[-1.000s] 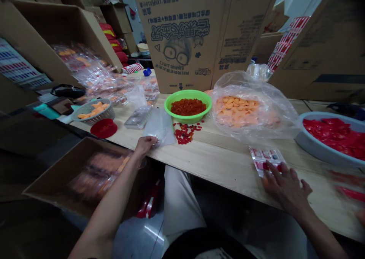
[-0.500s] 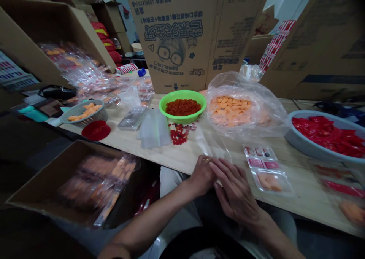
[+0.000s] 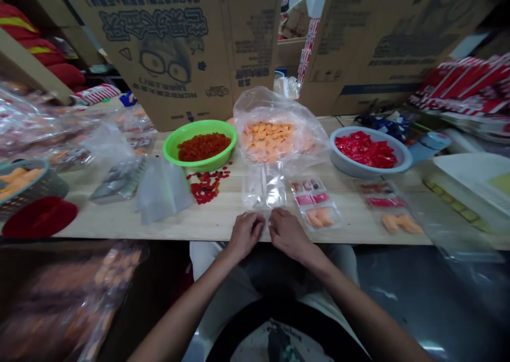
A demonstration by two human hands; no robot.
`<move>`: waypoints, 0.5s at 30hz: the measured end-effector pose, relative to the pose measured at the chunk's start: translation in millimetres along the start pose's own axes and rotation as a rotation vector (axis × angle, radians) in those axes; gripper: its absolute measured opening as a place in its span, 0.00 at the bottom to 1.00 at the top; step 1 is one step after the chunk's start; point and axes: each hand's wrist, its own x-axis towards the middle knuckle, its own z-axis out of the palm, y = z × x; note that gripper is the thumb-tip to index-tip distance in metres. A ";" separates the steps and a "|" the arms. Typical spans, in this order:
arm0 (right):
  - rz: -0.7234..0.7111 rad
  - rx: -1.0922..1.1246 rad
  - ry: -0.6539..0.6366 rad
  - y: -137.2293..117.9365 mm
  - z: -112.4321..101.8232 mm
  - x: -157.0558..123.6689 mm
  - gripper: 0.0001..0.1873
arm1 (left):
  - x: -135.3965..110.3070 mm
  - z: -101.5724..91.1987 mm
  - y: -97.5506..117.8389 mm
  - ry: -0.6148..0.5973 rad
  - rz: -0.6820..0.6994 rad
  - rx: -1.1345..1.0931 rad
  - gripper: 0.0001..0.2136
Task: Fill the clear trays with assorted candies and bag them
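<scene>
My left hand (image 3: 246,233) and my right hand (image 3: 287,232) meet at the near edge of the wooden table (image 3: 223,218). Both pinch the near end of a small clear plastic bag (image 3: 265,189) that lies flat in front of them. Just right of the bag lies a clear compartment tray (image 3: 316,205) holding orange pieces and small red packets. A second filled tray (image 3: 388,213) lies further right. Behind the bag stands a big plastic bag of orange pieces (image 3: 269,133).
A green bowl of red bits (image 3: 201,144) with spilled bits (image 3: 207,184) beside it, a grey bowl of red packets (image 3: 368,152), a stack of clear bags (image 3: 161,189), a basket (image 3: 24,184), a red lid (image 3: 40,216). Cardboard boxes (image 3: 167,38) wall the back. A box of packed trays (image 3: 59,298) sits lower left.
My left hand left the stack of clear bags and came to the middle with one bag. My right hand left the compartment tray and joined it. The view swung right.
</scene>
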 end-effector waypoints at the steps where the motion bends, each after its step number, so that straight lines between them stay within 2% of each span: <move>1: 0.014 -0.061 0.008 -2.9 1.5 1.4 0.13 | -3.8 0.9 -0.1 0.023 0.024 0.079 0.08; 4: 0.041 -0.204 0.044 -4.4 9.2 6.0 0.19 | -13.2 -1.7 -4.7 0.102 0.044 0.280 0.06; 6: 0.049 -0.234 0.063 -1.2 13.8 8.2 0.22 | -16.6 -6.9 -8.1 0.180 0.089 0.300 0.05; 9: 0.064 -0.178 0.072 5.9 12.8 6.4 0.24 | -19.2 -17.6 -6.7 0.241 0.320 0.172 0.09; 12: -0.023 0.054 0.038 19.2 -5.8 -2.4 0.25 | -21.0 -32.6 1.5 0.194 0.543 0.092 0.17; 14: -0.138 0.275 -0.021 36.9 -28.7 -8.2 0.26 | -19.7 -42.2 6.8 0.233 0.568 0.108 0.16; 15: -0.154 0.366 -0.020 49.1 -41.6 -9.5 0.26 | -17.5 -44.7 8.9 0.295 0.537 0.128 0.14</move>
